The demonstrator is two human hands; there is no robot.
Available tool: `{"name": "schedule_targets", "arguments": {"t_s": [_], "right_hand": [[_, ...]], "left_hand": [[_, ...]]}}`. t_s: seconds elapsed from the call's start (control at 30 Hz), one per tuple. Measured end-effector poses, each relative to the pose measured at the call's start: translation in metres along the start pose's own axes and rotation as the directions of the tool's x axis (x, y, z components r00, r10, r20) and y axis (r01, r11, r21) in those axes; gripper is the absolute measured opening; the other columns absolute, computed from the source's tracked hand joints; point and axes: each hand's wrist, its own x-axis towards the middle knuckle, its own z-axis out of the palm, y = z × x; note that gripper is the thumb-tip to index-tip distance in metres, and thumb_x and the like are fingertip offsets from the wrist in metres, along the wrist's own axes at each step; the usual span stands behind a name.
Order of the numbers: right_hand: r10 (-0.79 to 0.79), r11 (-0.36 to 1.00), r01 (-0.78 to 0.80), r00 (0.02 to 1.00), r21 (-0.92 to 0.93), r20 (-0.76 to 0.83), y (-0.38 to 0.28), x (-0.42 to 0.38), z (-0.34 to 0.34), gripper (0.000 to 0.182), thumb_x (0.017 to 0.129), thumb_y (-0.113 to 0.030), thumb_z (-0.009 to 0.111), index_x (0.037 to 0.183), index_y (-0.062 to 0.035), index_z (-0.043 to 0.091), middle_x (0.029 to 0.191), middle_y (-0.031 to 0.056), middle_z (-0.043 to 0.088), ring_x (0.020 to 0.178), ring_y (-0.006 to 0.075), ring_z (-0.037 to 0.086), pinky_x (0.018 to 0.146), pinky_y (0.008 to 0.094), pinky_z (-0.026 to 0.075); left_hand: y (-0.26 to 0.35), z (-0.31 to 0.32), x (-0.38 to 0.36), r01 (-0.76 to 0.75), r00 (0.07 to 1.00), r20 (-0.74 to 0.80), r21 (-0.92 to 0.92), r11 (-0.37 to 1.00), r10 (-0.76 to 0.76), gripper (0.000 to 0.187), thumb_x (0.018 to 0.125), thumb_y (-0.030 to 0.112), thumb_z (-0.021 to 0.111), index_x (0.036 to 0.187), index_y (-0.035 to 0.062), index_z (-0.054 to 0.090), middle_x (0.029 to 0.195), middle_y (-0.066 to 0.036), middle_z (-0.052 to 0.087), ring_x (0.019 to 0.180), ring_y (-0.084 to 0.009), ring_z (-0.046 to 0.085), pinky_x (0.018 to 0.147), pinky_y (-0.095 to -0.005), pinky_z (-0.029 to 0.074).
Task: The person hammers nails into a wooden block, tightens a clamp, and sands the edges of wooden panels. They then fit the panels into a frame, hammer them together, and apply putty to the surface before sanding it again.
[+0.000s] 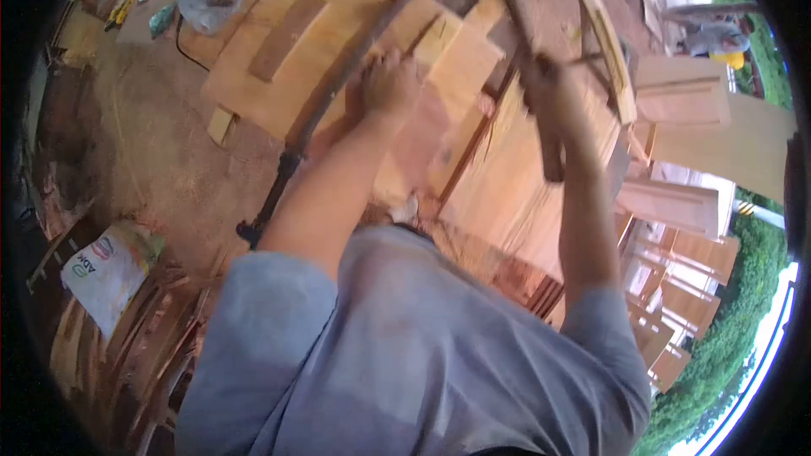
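My right hand [553, 89] is wrapped around the handle of a hammer [517, 13], raised with its dark head up and away from me, slightly blurred. Over the wooden panel [355, 0], my left hand [393, 84] is closed, its fingers pressed together at the near end of a pale wood block [439, 40]. Whatever lies inside those fingers is hidden. A long dark bar clamp [338, 76] crosses the panel beside my left hand. Left of the clamp, a flat brown wood strip [287, 36] rests on the panel.
A clear plastic bag [209, 0] sits at the panel's far left corner. Wood scraps and a printed white sack [110, 274] lie on the dirt ground at lower left. Wooden furniture parts [684, 93] stand at right, with another person [718, 38] beyond them.
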Motion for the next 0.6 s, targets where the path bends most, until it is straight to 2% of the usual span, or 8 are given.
{"name": "schedule_targets", "arguments": {"t_s": [0.13,0.2,0.33,0.4,0.43,0.47,0.53,0.6], "right_hand": [[-0.294,0.899,0.350,0.928,0.265,-0.229,-0.065,-0.003,-0.048,0.024,0.090,-0.023,0.059,0.099,-0.0013,0.062,0.071,0.0097,0.063,0.058,0.0186,0.060,0.057,0.0327,0.050],[-0.410,0.816,0.467,0.883,0.342,-0.230,-0.079,-0.006,-0.055,0.022,0.092,-0.020,0.059,0.097,0.0011,0.061,0.074,0.0050,0.060,0.053,0.0122,0.056,0.048,0.0270,0.047],[-0.195,0.922,0.244,0.964,0.301,-0.182,-0.083,0.021,-0.057,0.028,0.089,-0.020,0.061,0.110,-0.0013,0.064,0.073,0.0043,0.060,0.052,0.0114,0.055,0.047,0.0264,0.046],[-0.434,0.888,0.433,0.900,-0.155,0.028,-0.081,0.050,-0.069,0.068,0.077,-0.025,0.073,0.139,-0.0115,0.048,0.108,0.0146,0.069,0.080,0.0285,0.065,0.071,0.0393,0.050],[-0.419,0.887,0.424,0.905,-0.181,0.070,-0.095,0.050,-0.063,0.061,0.077,-0.019,0.073,0.135,-0.0163,0.054,0.076,0.0038,0.063,0.065,0.0166,0.056,0.060,0.0301,0.046],[-0.419,0.887,0.425,0.905,-0.182,0.071,-0.107,0.051,-0.055,0.061,0.077,-0.019,0.073,0.135,-0.0163,0.054,0.076,0.0038,0.063,0.065,0.0166,0.056,0.060,0.0301,0.046],[-0.357,0.524,0.388,0.908,-0.759,0.218,-0.124,0.060,-0.042,0.052,0.080,-0.021,0.068,0.131,-0.0218,0.059,0.071,0.0019,0.061,0.061,0.0132,0.055,0.055,0.0286,0.047],[-0.192,0.751,0.382,0.907,-0.539,0.375,-0.098,0.094,-0.023,0.039,0.087,-0.020,0.062,0.126,-0.0130,0.061,0.072,0.0037,0.060,0.060,0.0097,0.059,0.053,0.0263,0.049]], "left_hand": [[0.004,-0.008,0.002,0.045,0.999,0.026,-0.104,0.994,-0.042,0.031,0.092,0.026,0.050,0.078,0.0025,0.065,0.091,-0.018,0.060,0.088,-0.0373,0.060,0.081,-0.0462,0.048],[0.004,-0.013,0.003,0.040,0.999,0.029,-0.136,0.990,-0.036,0.036,0.094,0.030,0.049,0.080,0.0015,0.066,0.091,-0.018,0.059,0.089,-0.0375,0.060,0.081,-0.0476,0.048],[0.013,-0.020,0.001,0.024,1.000,-0.018,-0.047,0.999,-0.025,0.044,0.095,0.035,0.046,0.080,-0.0002,0.067,0.093,-0.018,0.060,0.089,-0.0372,0.060,0.080,-0.0481,0.049],[0.009,-0.014,0.002,0.027,1.000,-0.004,-0.117,0.993,-0.028,0.049,0.096,0.038,0.043,0.078,-0.0010,0.067,0.094,-0.019,0.060,0.088,-0.0369,0.060,0.081,-0.0477,0.049],[0.009,-0.016,0.003,0.031,0.999,-0.007,-0.120,0.992,-0.032,0.049,0.096,0.038,0.043,0.078,-0.0010,0.067,0.094,-0.019,0.060,0.088,-0.0369,0.060,0.081,-0.0477,0.049],[0.009,-0.018,0.004,0.069,0.997,0.033,-0.110,0.992,-0.066,0.050,0.096,0.038,0.043,0.076,-0.0013,0.067,0.096,-0.019,0.060,0.089,-0.0370,0.060,0.082,-0.0476,0.049],[0.010,-0.019,0.002,0.106,0.992,0.078,-0.102,0.989,-0.098,0.052,0.097,0.038,0.042,0.075,-0.0015,0.067,0.097,-0.019,0.060,0.090,-0.0371,0.060,0.082,-0.0474,0.049],[0.011,-0.017,0.004,0.118,0.988,0.104,-0.036,0.992,-0.113,0.050,0.097,0.038,0.042,0.073,0.0019,0.069,0.102,-0.014,0.058,0.096,-0.0328,0.059,0.083,-0.0470,0.049]]}}
